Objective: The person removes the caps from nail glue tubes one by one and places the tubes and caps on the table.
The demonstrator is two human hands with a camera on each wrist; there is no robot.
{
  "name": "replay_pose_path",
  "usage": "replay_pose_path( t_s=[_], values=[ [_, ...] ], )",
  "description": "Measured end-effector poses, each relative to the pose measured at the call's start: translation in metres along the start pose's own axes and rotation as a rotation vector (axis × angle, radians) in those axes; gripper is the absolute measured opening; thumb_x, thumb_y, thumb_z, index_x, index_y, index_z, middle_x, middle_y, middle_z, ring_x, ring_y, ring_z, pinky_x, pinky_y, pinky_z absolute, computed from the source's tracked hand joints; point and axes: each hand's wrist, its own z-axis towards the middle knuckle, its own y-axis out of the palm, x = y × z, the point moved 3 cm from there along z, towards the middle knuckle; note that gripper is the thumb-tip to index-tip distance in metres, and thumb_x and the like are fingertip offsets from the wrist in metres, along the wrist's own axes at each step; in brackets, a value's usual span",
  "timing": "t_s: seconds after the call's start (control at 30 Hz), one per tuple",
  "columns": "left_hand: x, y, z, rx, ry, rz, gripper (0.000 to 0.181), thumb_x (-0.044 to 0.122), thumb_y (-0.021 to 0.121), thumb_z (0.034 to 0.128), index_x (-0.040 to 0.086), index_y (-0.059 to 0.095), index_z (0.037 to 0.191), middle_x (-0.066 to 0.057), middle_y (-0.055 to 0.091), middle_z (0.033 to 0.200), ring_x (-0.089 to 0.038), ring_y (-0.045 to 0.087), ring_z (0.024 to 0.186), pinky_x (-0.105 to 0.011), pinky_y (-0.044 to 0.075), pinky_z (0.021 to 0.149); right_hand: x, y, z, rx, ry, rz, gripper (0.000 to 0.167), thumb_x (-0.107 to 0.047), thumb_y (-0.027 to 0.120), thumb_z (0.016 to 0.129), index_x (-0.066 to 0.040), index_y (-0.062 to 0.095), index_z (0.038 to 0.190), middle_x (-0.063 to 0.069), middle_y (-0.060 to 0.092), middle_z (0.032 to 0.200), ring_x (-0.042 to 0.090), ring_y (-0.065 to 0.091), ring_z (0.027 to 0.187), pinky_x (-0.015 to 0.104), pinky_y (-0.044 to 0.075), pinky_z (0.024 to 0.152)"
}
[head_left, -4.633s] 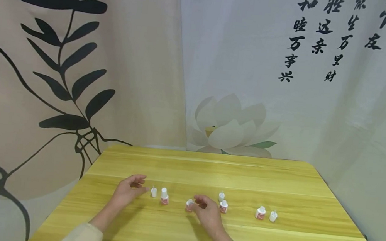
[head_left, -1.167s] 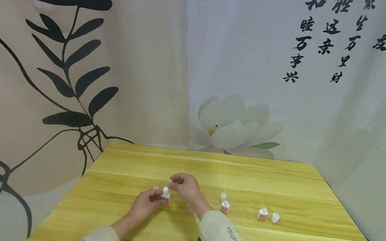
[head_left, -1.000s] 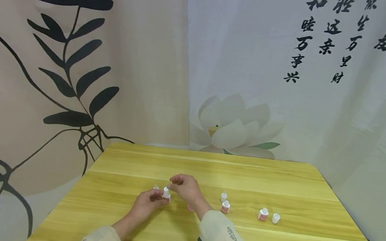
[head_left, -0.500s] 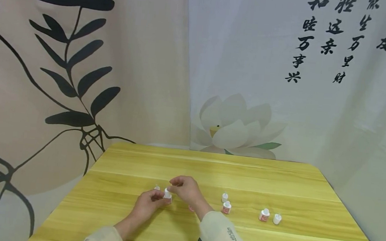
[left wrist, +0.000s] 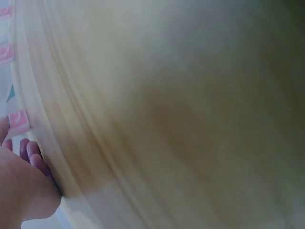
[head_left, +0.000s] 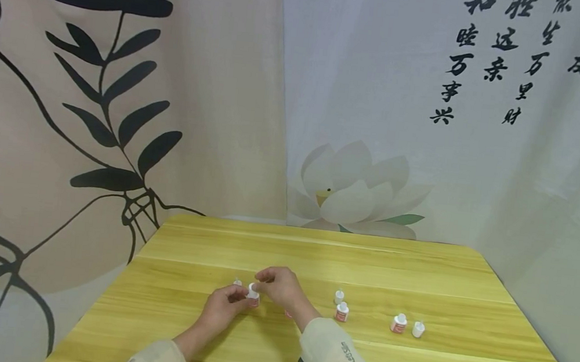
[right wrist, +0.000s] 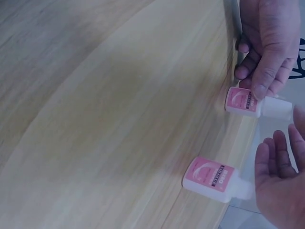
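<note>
My left hand grips a small white bottle with a pink label; its thumb lies against the label. The bottle stands upright on the wooden table with a tall white cap on top. My right hand reaches over from the right and has its thumb and fingertips at that cap, though the exact contact is partly hidden. Another bottle stands under my right forearm, mostly covered in the head view. A loose white cap sits just behind my left fingers.
To the right on the table stand two more pink-labelled bottles, one near the middle and one farther right. Beside them are two loose white caps, one at the back and one at the right. A printed curtain hangs behind.
From the middle bottle, my right hand has moved left to the tall cap. My left hand has come in and taken hold of that bottle. Over the last second the hands barely shift.
</note>
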Motion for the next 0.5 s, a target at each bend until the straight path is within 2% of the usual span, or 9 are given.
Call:
replay_pose_path(
  t_s=[0.17,0.37,0.5],
  values=[
    [-0.0006,-0.0005,0.0005,0.007,0.008,-0.004,0.022,0.019,0.077,0.0866,0.003,0.071,0.100,-0.007,0.072,0.099,-0.021,0.067,0.095,-0.031,0.054,0.085,0.0030,0.0007,0.0016,-0.014,0.015,-0.021,0.024,-0.018,0.075,0.090,-0.007,0.072,0.111,0.003,0.068,0.109,0.027,0.062,0.105,0.050,0.051,0.090],
    [-0.0003,-0.0008,-0.0002,-0.010,0.012,-0.028,0.023,0.019,0.077,0.0862,0.003,0.072,0.102,-0.009,0.073,0.101,-0.023,0.067,0.099,-0.032,0.053,0.087,0.0049,0.0026,0.0024,-0.035,0.004,-0.045,0.011,-0.017,0.074,0.090,-0.012,0.074,0.100,-0.003,0.068,0.097,0.021,0.062,0.097,0.050,0.051,0.090],
    [-0.0009,-0.0019,-0.0002,-0.018,0.016,-0.040,0.023,0.018,0.077,0.0861,0.003,0.072,0.103,-0.010,0.073,0.103,-0.024,0.067,0.101,-0.029,0.053,0.087,0.0045,0.0035,0.0021,-0.048,-0.019,-0.044,0.009,-0.014,0.074,0.090,-0.010,0.073,0.098,-0.003,0.068,0.093,0.019,0.062,0.093,0.049,0.052,0.089]
  ],
)
